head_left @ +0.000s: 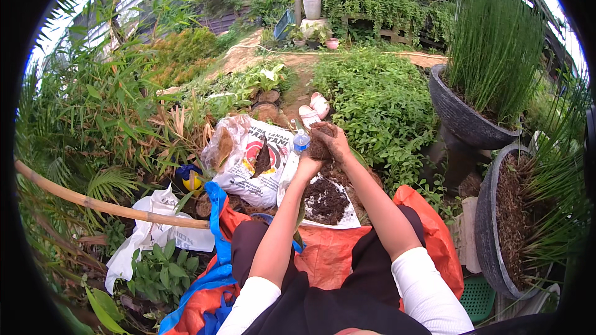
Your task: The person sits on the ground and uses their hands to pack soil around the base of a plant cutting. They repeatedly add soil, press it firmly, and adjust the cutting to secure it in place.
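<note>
In front of me I hold a dark brown clump of soil point(318, 147) between both hands. My left hand point(309, 165) cups it from below, closed against its near side. My right hand point(337, 142) wraps round its far right side, with soil on the fingers. Just left of the clump stands a clear plastic bottle with a blue label point(302, 141). Below my hands, loose dark soil point(326, 201) lies on a white sheet or opened sack point(347, 218). A white printed sack point(273, 177) with a dry brown leaf point(262, 160) on it lies to the left.
An orange tarp point(326, 260) with blue edging spreads under my legs. Pink and white clogs point(314, 110) rest beyond my hands. Large dark planters point(496, 223) stand at right beside leafy plants point(385, 93). A bamboo pole point(112, 206) crosses at left near another white sack point(144, 229).
</note>
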`<act>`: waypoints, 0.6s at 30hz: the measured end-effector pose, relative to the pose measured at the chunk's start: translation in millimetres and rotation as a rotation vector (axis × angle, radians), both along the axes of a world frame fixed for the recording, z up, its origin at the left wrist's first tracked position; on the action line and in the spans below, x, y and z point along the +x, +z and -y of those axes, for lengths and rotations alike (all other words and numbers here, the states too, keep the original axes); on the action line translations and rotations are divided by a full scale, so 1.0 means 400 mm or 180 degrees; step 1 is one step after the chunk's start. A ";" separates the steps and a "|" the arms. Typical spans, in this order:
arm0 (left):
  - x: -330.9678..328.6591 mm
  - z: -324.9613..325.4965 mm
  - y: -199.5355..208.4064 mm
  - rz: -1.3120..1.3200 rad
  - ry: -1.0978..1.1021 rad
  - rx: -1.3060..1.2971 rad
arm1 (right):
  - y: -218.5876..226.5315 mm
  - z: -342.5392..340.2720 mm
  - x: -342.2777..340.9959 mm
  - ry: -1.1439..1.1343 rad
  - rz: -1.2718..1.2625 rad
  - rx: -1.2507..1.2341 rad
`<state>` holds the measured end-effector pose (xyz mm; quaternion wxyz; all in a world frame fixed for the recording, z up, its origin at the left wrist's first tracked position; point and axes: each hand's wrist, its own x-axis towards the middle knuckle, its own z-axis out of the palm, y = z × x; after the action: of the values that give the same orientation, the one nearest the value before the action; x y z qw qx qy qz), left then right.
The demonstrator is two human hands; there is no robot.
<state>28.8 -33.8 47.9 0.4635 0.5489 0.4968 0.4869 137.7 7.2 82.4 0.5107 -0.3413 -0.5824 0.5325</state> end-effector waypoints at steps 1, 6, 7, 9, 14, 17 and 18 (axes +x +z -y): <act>-0.004 -0.002 -0.003 0.0373 -0.0025 -0.0318 | 0.004 0.003 0.001 0.0259 -0.0474 -0.0478; -0.013 -0.002 -0.002 0.0695 -0.0133 -0.0662 | -0.019 0.007 -0.016 -0.0268 0.0688 0.0910; -0.012 -0.002 -0.001 0.0434 -0.0097 -0.0368 | -0.027 0.002 -0.019 -0.0263 0.0532 0.0823; -0.010 -0.002 0.000 -0.0146 -0.0114 0.0027 | -0.039 -0.010 -0.025 -0.0358 0.0270 0.0580; -0.008 -0.012 -0.015 -0.1305 0.0431 0.0188 | -0.028 -0.002 -0.026 -0.0507 0.0542 0.0713; -0.002 -0.012 -0.033 -0.1218 0.0757 0.0211 | -0.004 0.037 -0.021 -0.0433 0.1042 0.0928; 0.001 -0.013 -0.038 -0.1080 0.0839 0.0345 | 0.005 0.045 -0.023 -0.0514 0.1089 0.0851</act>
<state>29.3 -28.6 32.7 0.2755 0.5774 0.6082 0.4699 128.5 -10.8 84.6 0.4862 -0.4014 -0.6966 0.3424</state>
